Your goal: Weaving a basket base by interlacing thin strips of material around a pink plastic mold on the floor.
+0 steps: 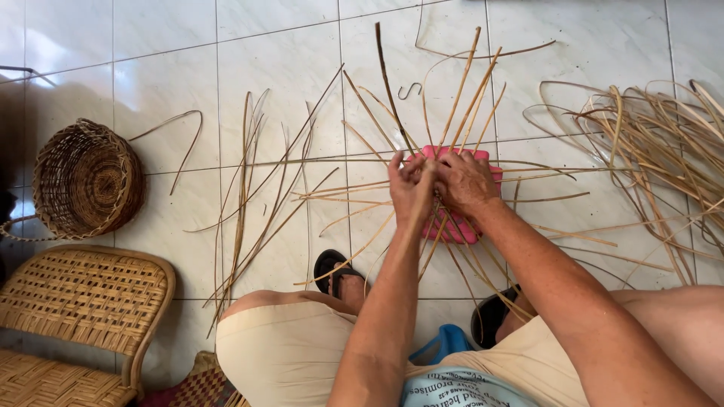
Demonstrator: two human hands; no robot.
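We look straight down on a seated person working over a white tiled floor point(166, 45). At centre frame, slightly right, both hands meet above a pink block-like form point(458, 226) resting on the tiles. The left hand point(411, 188) has its fingers curled closed around a thin cane strip point(419, 218) that runs down toward the lower centre of the frame. The right hand point(466, 181) lies just beside the left, touching it, fingers bent and pressed down on the crossing of strips atop the pink form; we cannot tell whether it pinches a strip or only holds the work flat. From under the hands, cane spokes point(464, 90) fan toward the upper centre, and others radiate left, right and down, so the started weave sits on the pink form directly beneath the fingers. A loose sheaf of long strips point(245, 196) lies left of centre, well apart from the hands. A tangled pile of cane point(648, 143) fills the upper right. At the left edge a finished woven basket point(87, 181) lies on its side, and below it, lower left, stands a woven cane chair point(79, 301). Black sandals point(332, 267) show at lower centre, on either side of the forearms.
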